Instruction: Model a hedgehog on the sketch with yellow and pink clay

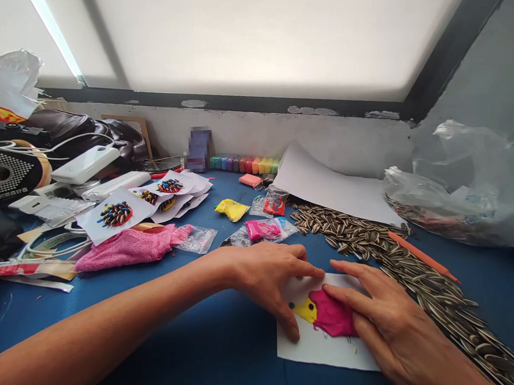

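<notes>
A small white sheet of paper [304,351] lies on the blue table in front of me. Flattened magenta modelling clay [332,316] is spread on it, joined at the left to a pointed yellow clay piece [304,310] with two dark dots. Small pencil-like marks show below the clay. My left hand [265,278] is open, its thumb on the paper's left side and its fingers along the top edge. My right hand [388,309] is open too, fingers stretched out, touching the right edge of the magenta clay. Its palm covers the paper's right side.
Sunflower seeds [421,287] spread along the right, with an orange pen-like stick [424,256] on them. Behind are a yellow clay packet [231,210], a pink clay packet [263,229] and a plastic bag [468,198]. At left lie a pink cloth [126,250] and seed-decorated papers [115,214].
</notes>
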A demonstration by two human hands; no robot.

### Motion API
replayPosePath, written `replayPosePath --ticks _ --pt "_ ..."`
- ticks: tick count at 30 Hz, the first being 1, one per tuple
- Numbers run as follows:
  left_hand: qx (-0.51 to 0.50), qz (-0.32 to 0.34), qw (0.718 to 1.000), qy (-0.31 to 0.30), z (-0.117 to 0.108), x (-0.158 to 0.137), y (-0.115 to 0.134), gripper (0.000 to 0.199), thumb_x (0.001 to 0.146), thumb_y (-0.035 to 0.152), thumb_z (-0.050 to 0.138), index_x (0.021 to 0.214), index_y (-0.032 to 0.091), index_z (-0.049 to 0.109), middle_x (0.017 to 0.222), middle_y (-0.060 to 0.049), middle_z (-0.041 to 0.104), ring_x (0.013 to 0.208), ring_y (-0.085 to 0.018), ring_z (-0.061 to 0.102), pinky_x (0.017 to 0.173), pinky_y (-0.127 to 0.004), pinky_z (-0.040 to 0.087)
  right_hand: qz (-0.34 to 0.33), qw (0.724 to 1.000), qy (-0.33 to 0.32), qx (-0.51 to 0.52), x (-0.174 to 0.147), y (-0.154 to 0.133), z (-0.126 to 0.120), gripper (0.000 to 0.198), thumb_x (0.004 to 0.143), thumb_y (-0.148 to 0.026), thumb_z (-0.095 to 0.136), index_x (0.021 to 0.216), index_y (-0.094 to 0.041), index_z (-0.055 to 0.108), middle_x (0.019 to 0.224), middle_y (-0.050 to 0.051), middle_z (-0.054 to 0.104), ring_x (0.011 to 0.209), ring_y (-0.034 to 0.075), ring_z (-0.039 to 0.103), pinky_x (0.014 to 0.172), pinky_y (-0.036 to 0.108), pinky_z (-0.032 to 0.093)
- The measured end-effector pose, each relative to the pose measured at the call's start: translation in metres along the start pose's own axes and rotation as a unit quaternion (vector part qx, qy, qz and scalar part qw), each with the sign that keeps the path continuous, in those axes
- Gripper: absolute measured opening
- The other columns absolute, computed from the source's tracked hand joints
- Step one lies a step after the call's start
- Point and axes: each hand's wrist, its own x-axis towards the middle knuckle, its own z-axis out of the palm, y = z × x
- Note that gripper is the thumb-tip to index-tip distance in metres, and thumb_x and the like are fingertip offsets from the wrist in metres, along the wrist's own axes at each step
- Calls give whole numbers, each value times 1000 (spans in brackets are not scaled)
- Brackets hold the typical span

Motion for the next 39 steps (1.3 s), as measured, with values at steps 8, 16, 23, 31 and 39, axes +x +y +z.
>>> replayPosePath --ticks 8,16,23,31,39 --pt "-1 -3 1000 -11 -2 -1 1 84 68 64 68 142 33 41 112 -5 50 86 -20 53 68 -28 40 5 999 12 -48 4 5 -24 40 90 -20 40 109 -28 74 125 11 66 109 29 67 79 49 61" --pt "-1 -6 1000 -20 -1 0 1 87 68 66 66 145 37 37 114 -4 50 87 -20 54 70 -29 41 16 998 -2 -57 -10 3 -21 44 87 -17 41 113 -32 73 126 11 66 111 30 65 82 53 59" --pt "-4 -2 1000 -18 -1 0 0 88 67 67 67 144 35 40 114 -4 49 88 -20 54 74 -30 43 23 998 -30 -45 -14 3 -21 43 88 -16 42 113 -31 73 130 11 63 116 31 62 86 55 57" --pt "-13 -10 1000 -27 -4 -1 2 88 67 65 69 144 34 40 115 -5 48 91 -21 55 76 -30 43 27 998 -23 -55 -15 8 -29 41 89 -19 43 117 -30 70 132 10 62 115 29 63 86 49 58" --pt "-15 -17 999 -31 -4 -1 3 87 68 65 69 145 35 39 115 -4 48 90 -19 53 79 -31 43 -42 990 -46 -126 -24 7 -29 45 83 -14 45 119 -26 70 127 15 65 113 32 64 80 47 60"
